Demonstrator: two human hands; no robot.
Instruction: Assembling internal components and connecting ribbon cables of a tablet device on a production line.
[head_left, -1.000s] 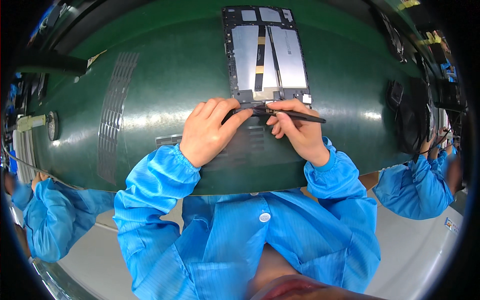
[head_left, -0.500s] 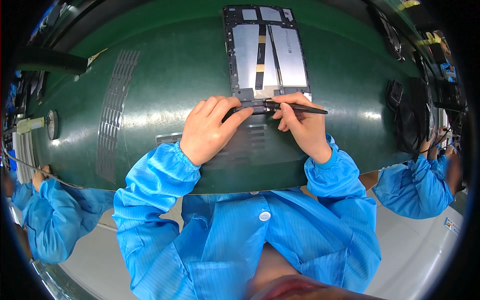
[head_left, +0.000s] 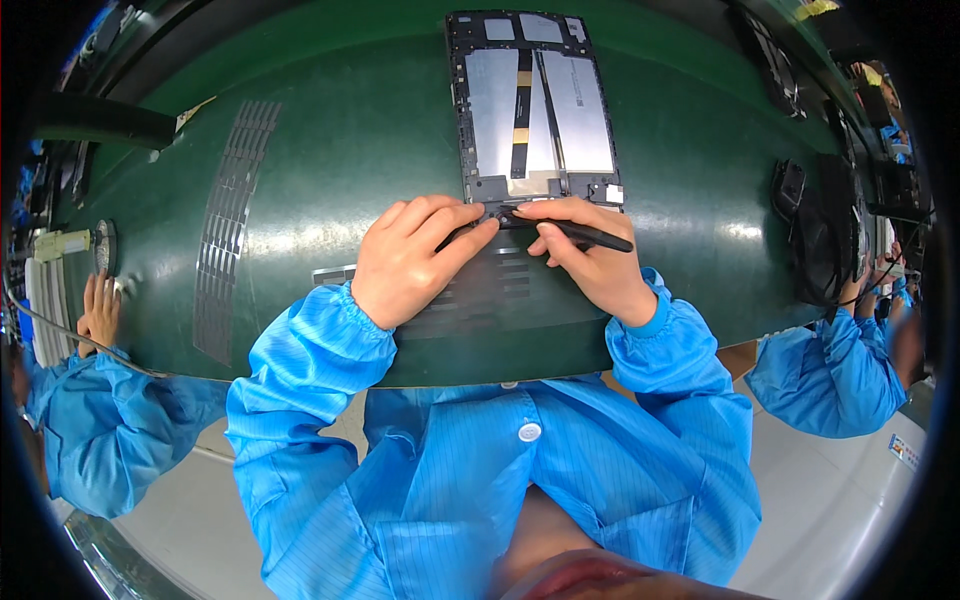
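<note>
In front of me lies an opened tablet (head_left: 590,110), its black frame around silver inner panels. A dark flex cable (head_left: 521,110) with tan bands runs down its middle. My left hand (head_left: 412,255) is closed at the tablet's near left edge, thumb and forefinger pinching there. My right hand (head_left: 590,255) grips slim black tweezers (head_left: 595,236), their tip pointing left onto the tablet's near edge between both hands. Fingers hide the small part at the tip.
Strips of dark slotted pieces (head_left: 235,220) lie to the left, with another strip (head_left: 335,274) beside my left wrist. A black device with cable (head_left: 790,188) rests at the right. At far left, a co-worker's hand (head_left: 100,310) is near a round metallic object (head_left: 105,245).
The tweezers and my right hand have shifted slightly left and down, the tweezers now tilted more. My left hand moved a little left. The co-worker's hand at left has reached farther onto the table.
</note>
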